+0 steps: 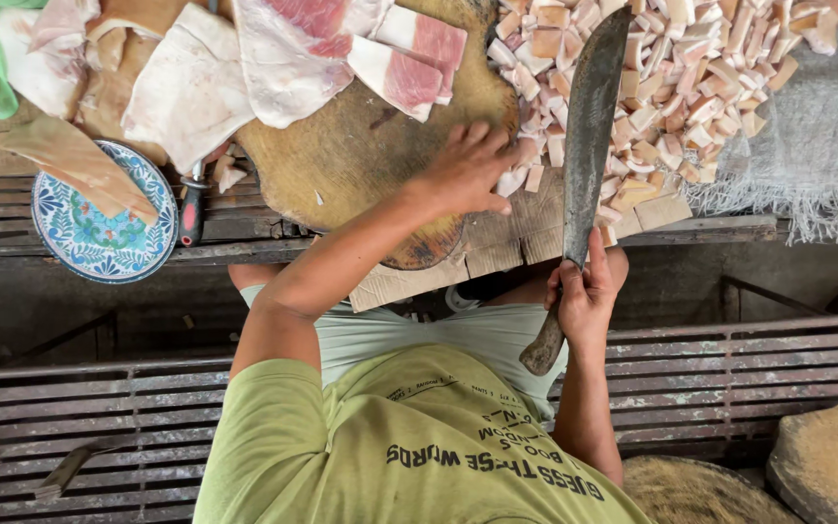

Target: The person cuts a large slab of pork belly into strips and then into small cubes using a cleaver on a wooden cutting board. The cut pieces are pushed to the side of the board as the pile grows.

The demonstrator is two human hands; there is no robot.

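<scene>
- Shirt point(419, 446), olive cotton w/ print, is filling the near view; grey slatted bench point(729, 378) below.
- Right hand point(586, 296) is clenching the knife point(589, 126) handle (worn wood), long dark pitted blade pointing away over the cubes point(671, 78).
- Left hand point(467, 170) is lying flat, fingers spread & loose, gripping nothing, on the round wood block point(361, 155), touching stray cubes at its edge.
- Risk, imo: blade is sitting just beside the left fingers; greasy fat could be slicking the grip, so a slip could nick them.
- Slabs point(283, 58): pale skin, pink meat, soft & floppy.
- Cardboard point(497, 243) is overhanging the edge; cubes could be spilling off.
- Plate point(99, 218): glazed, blue floral.
</scene>
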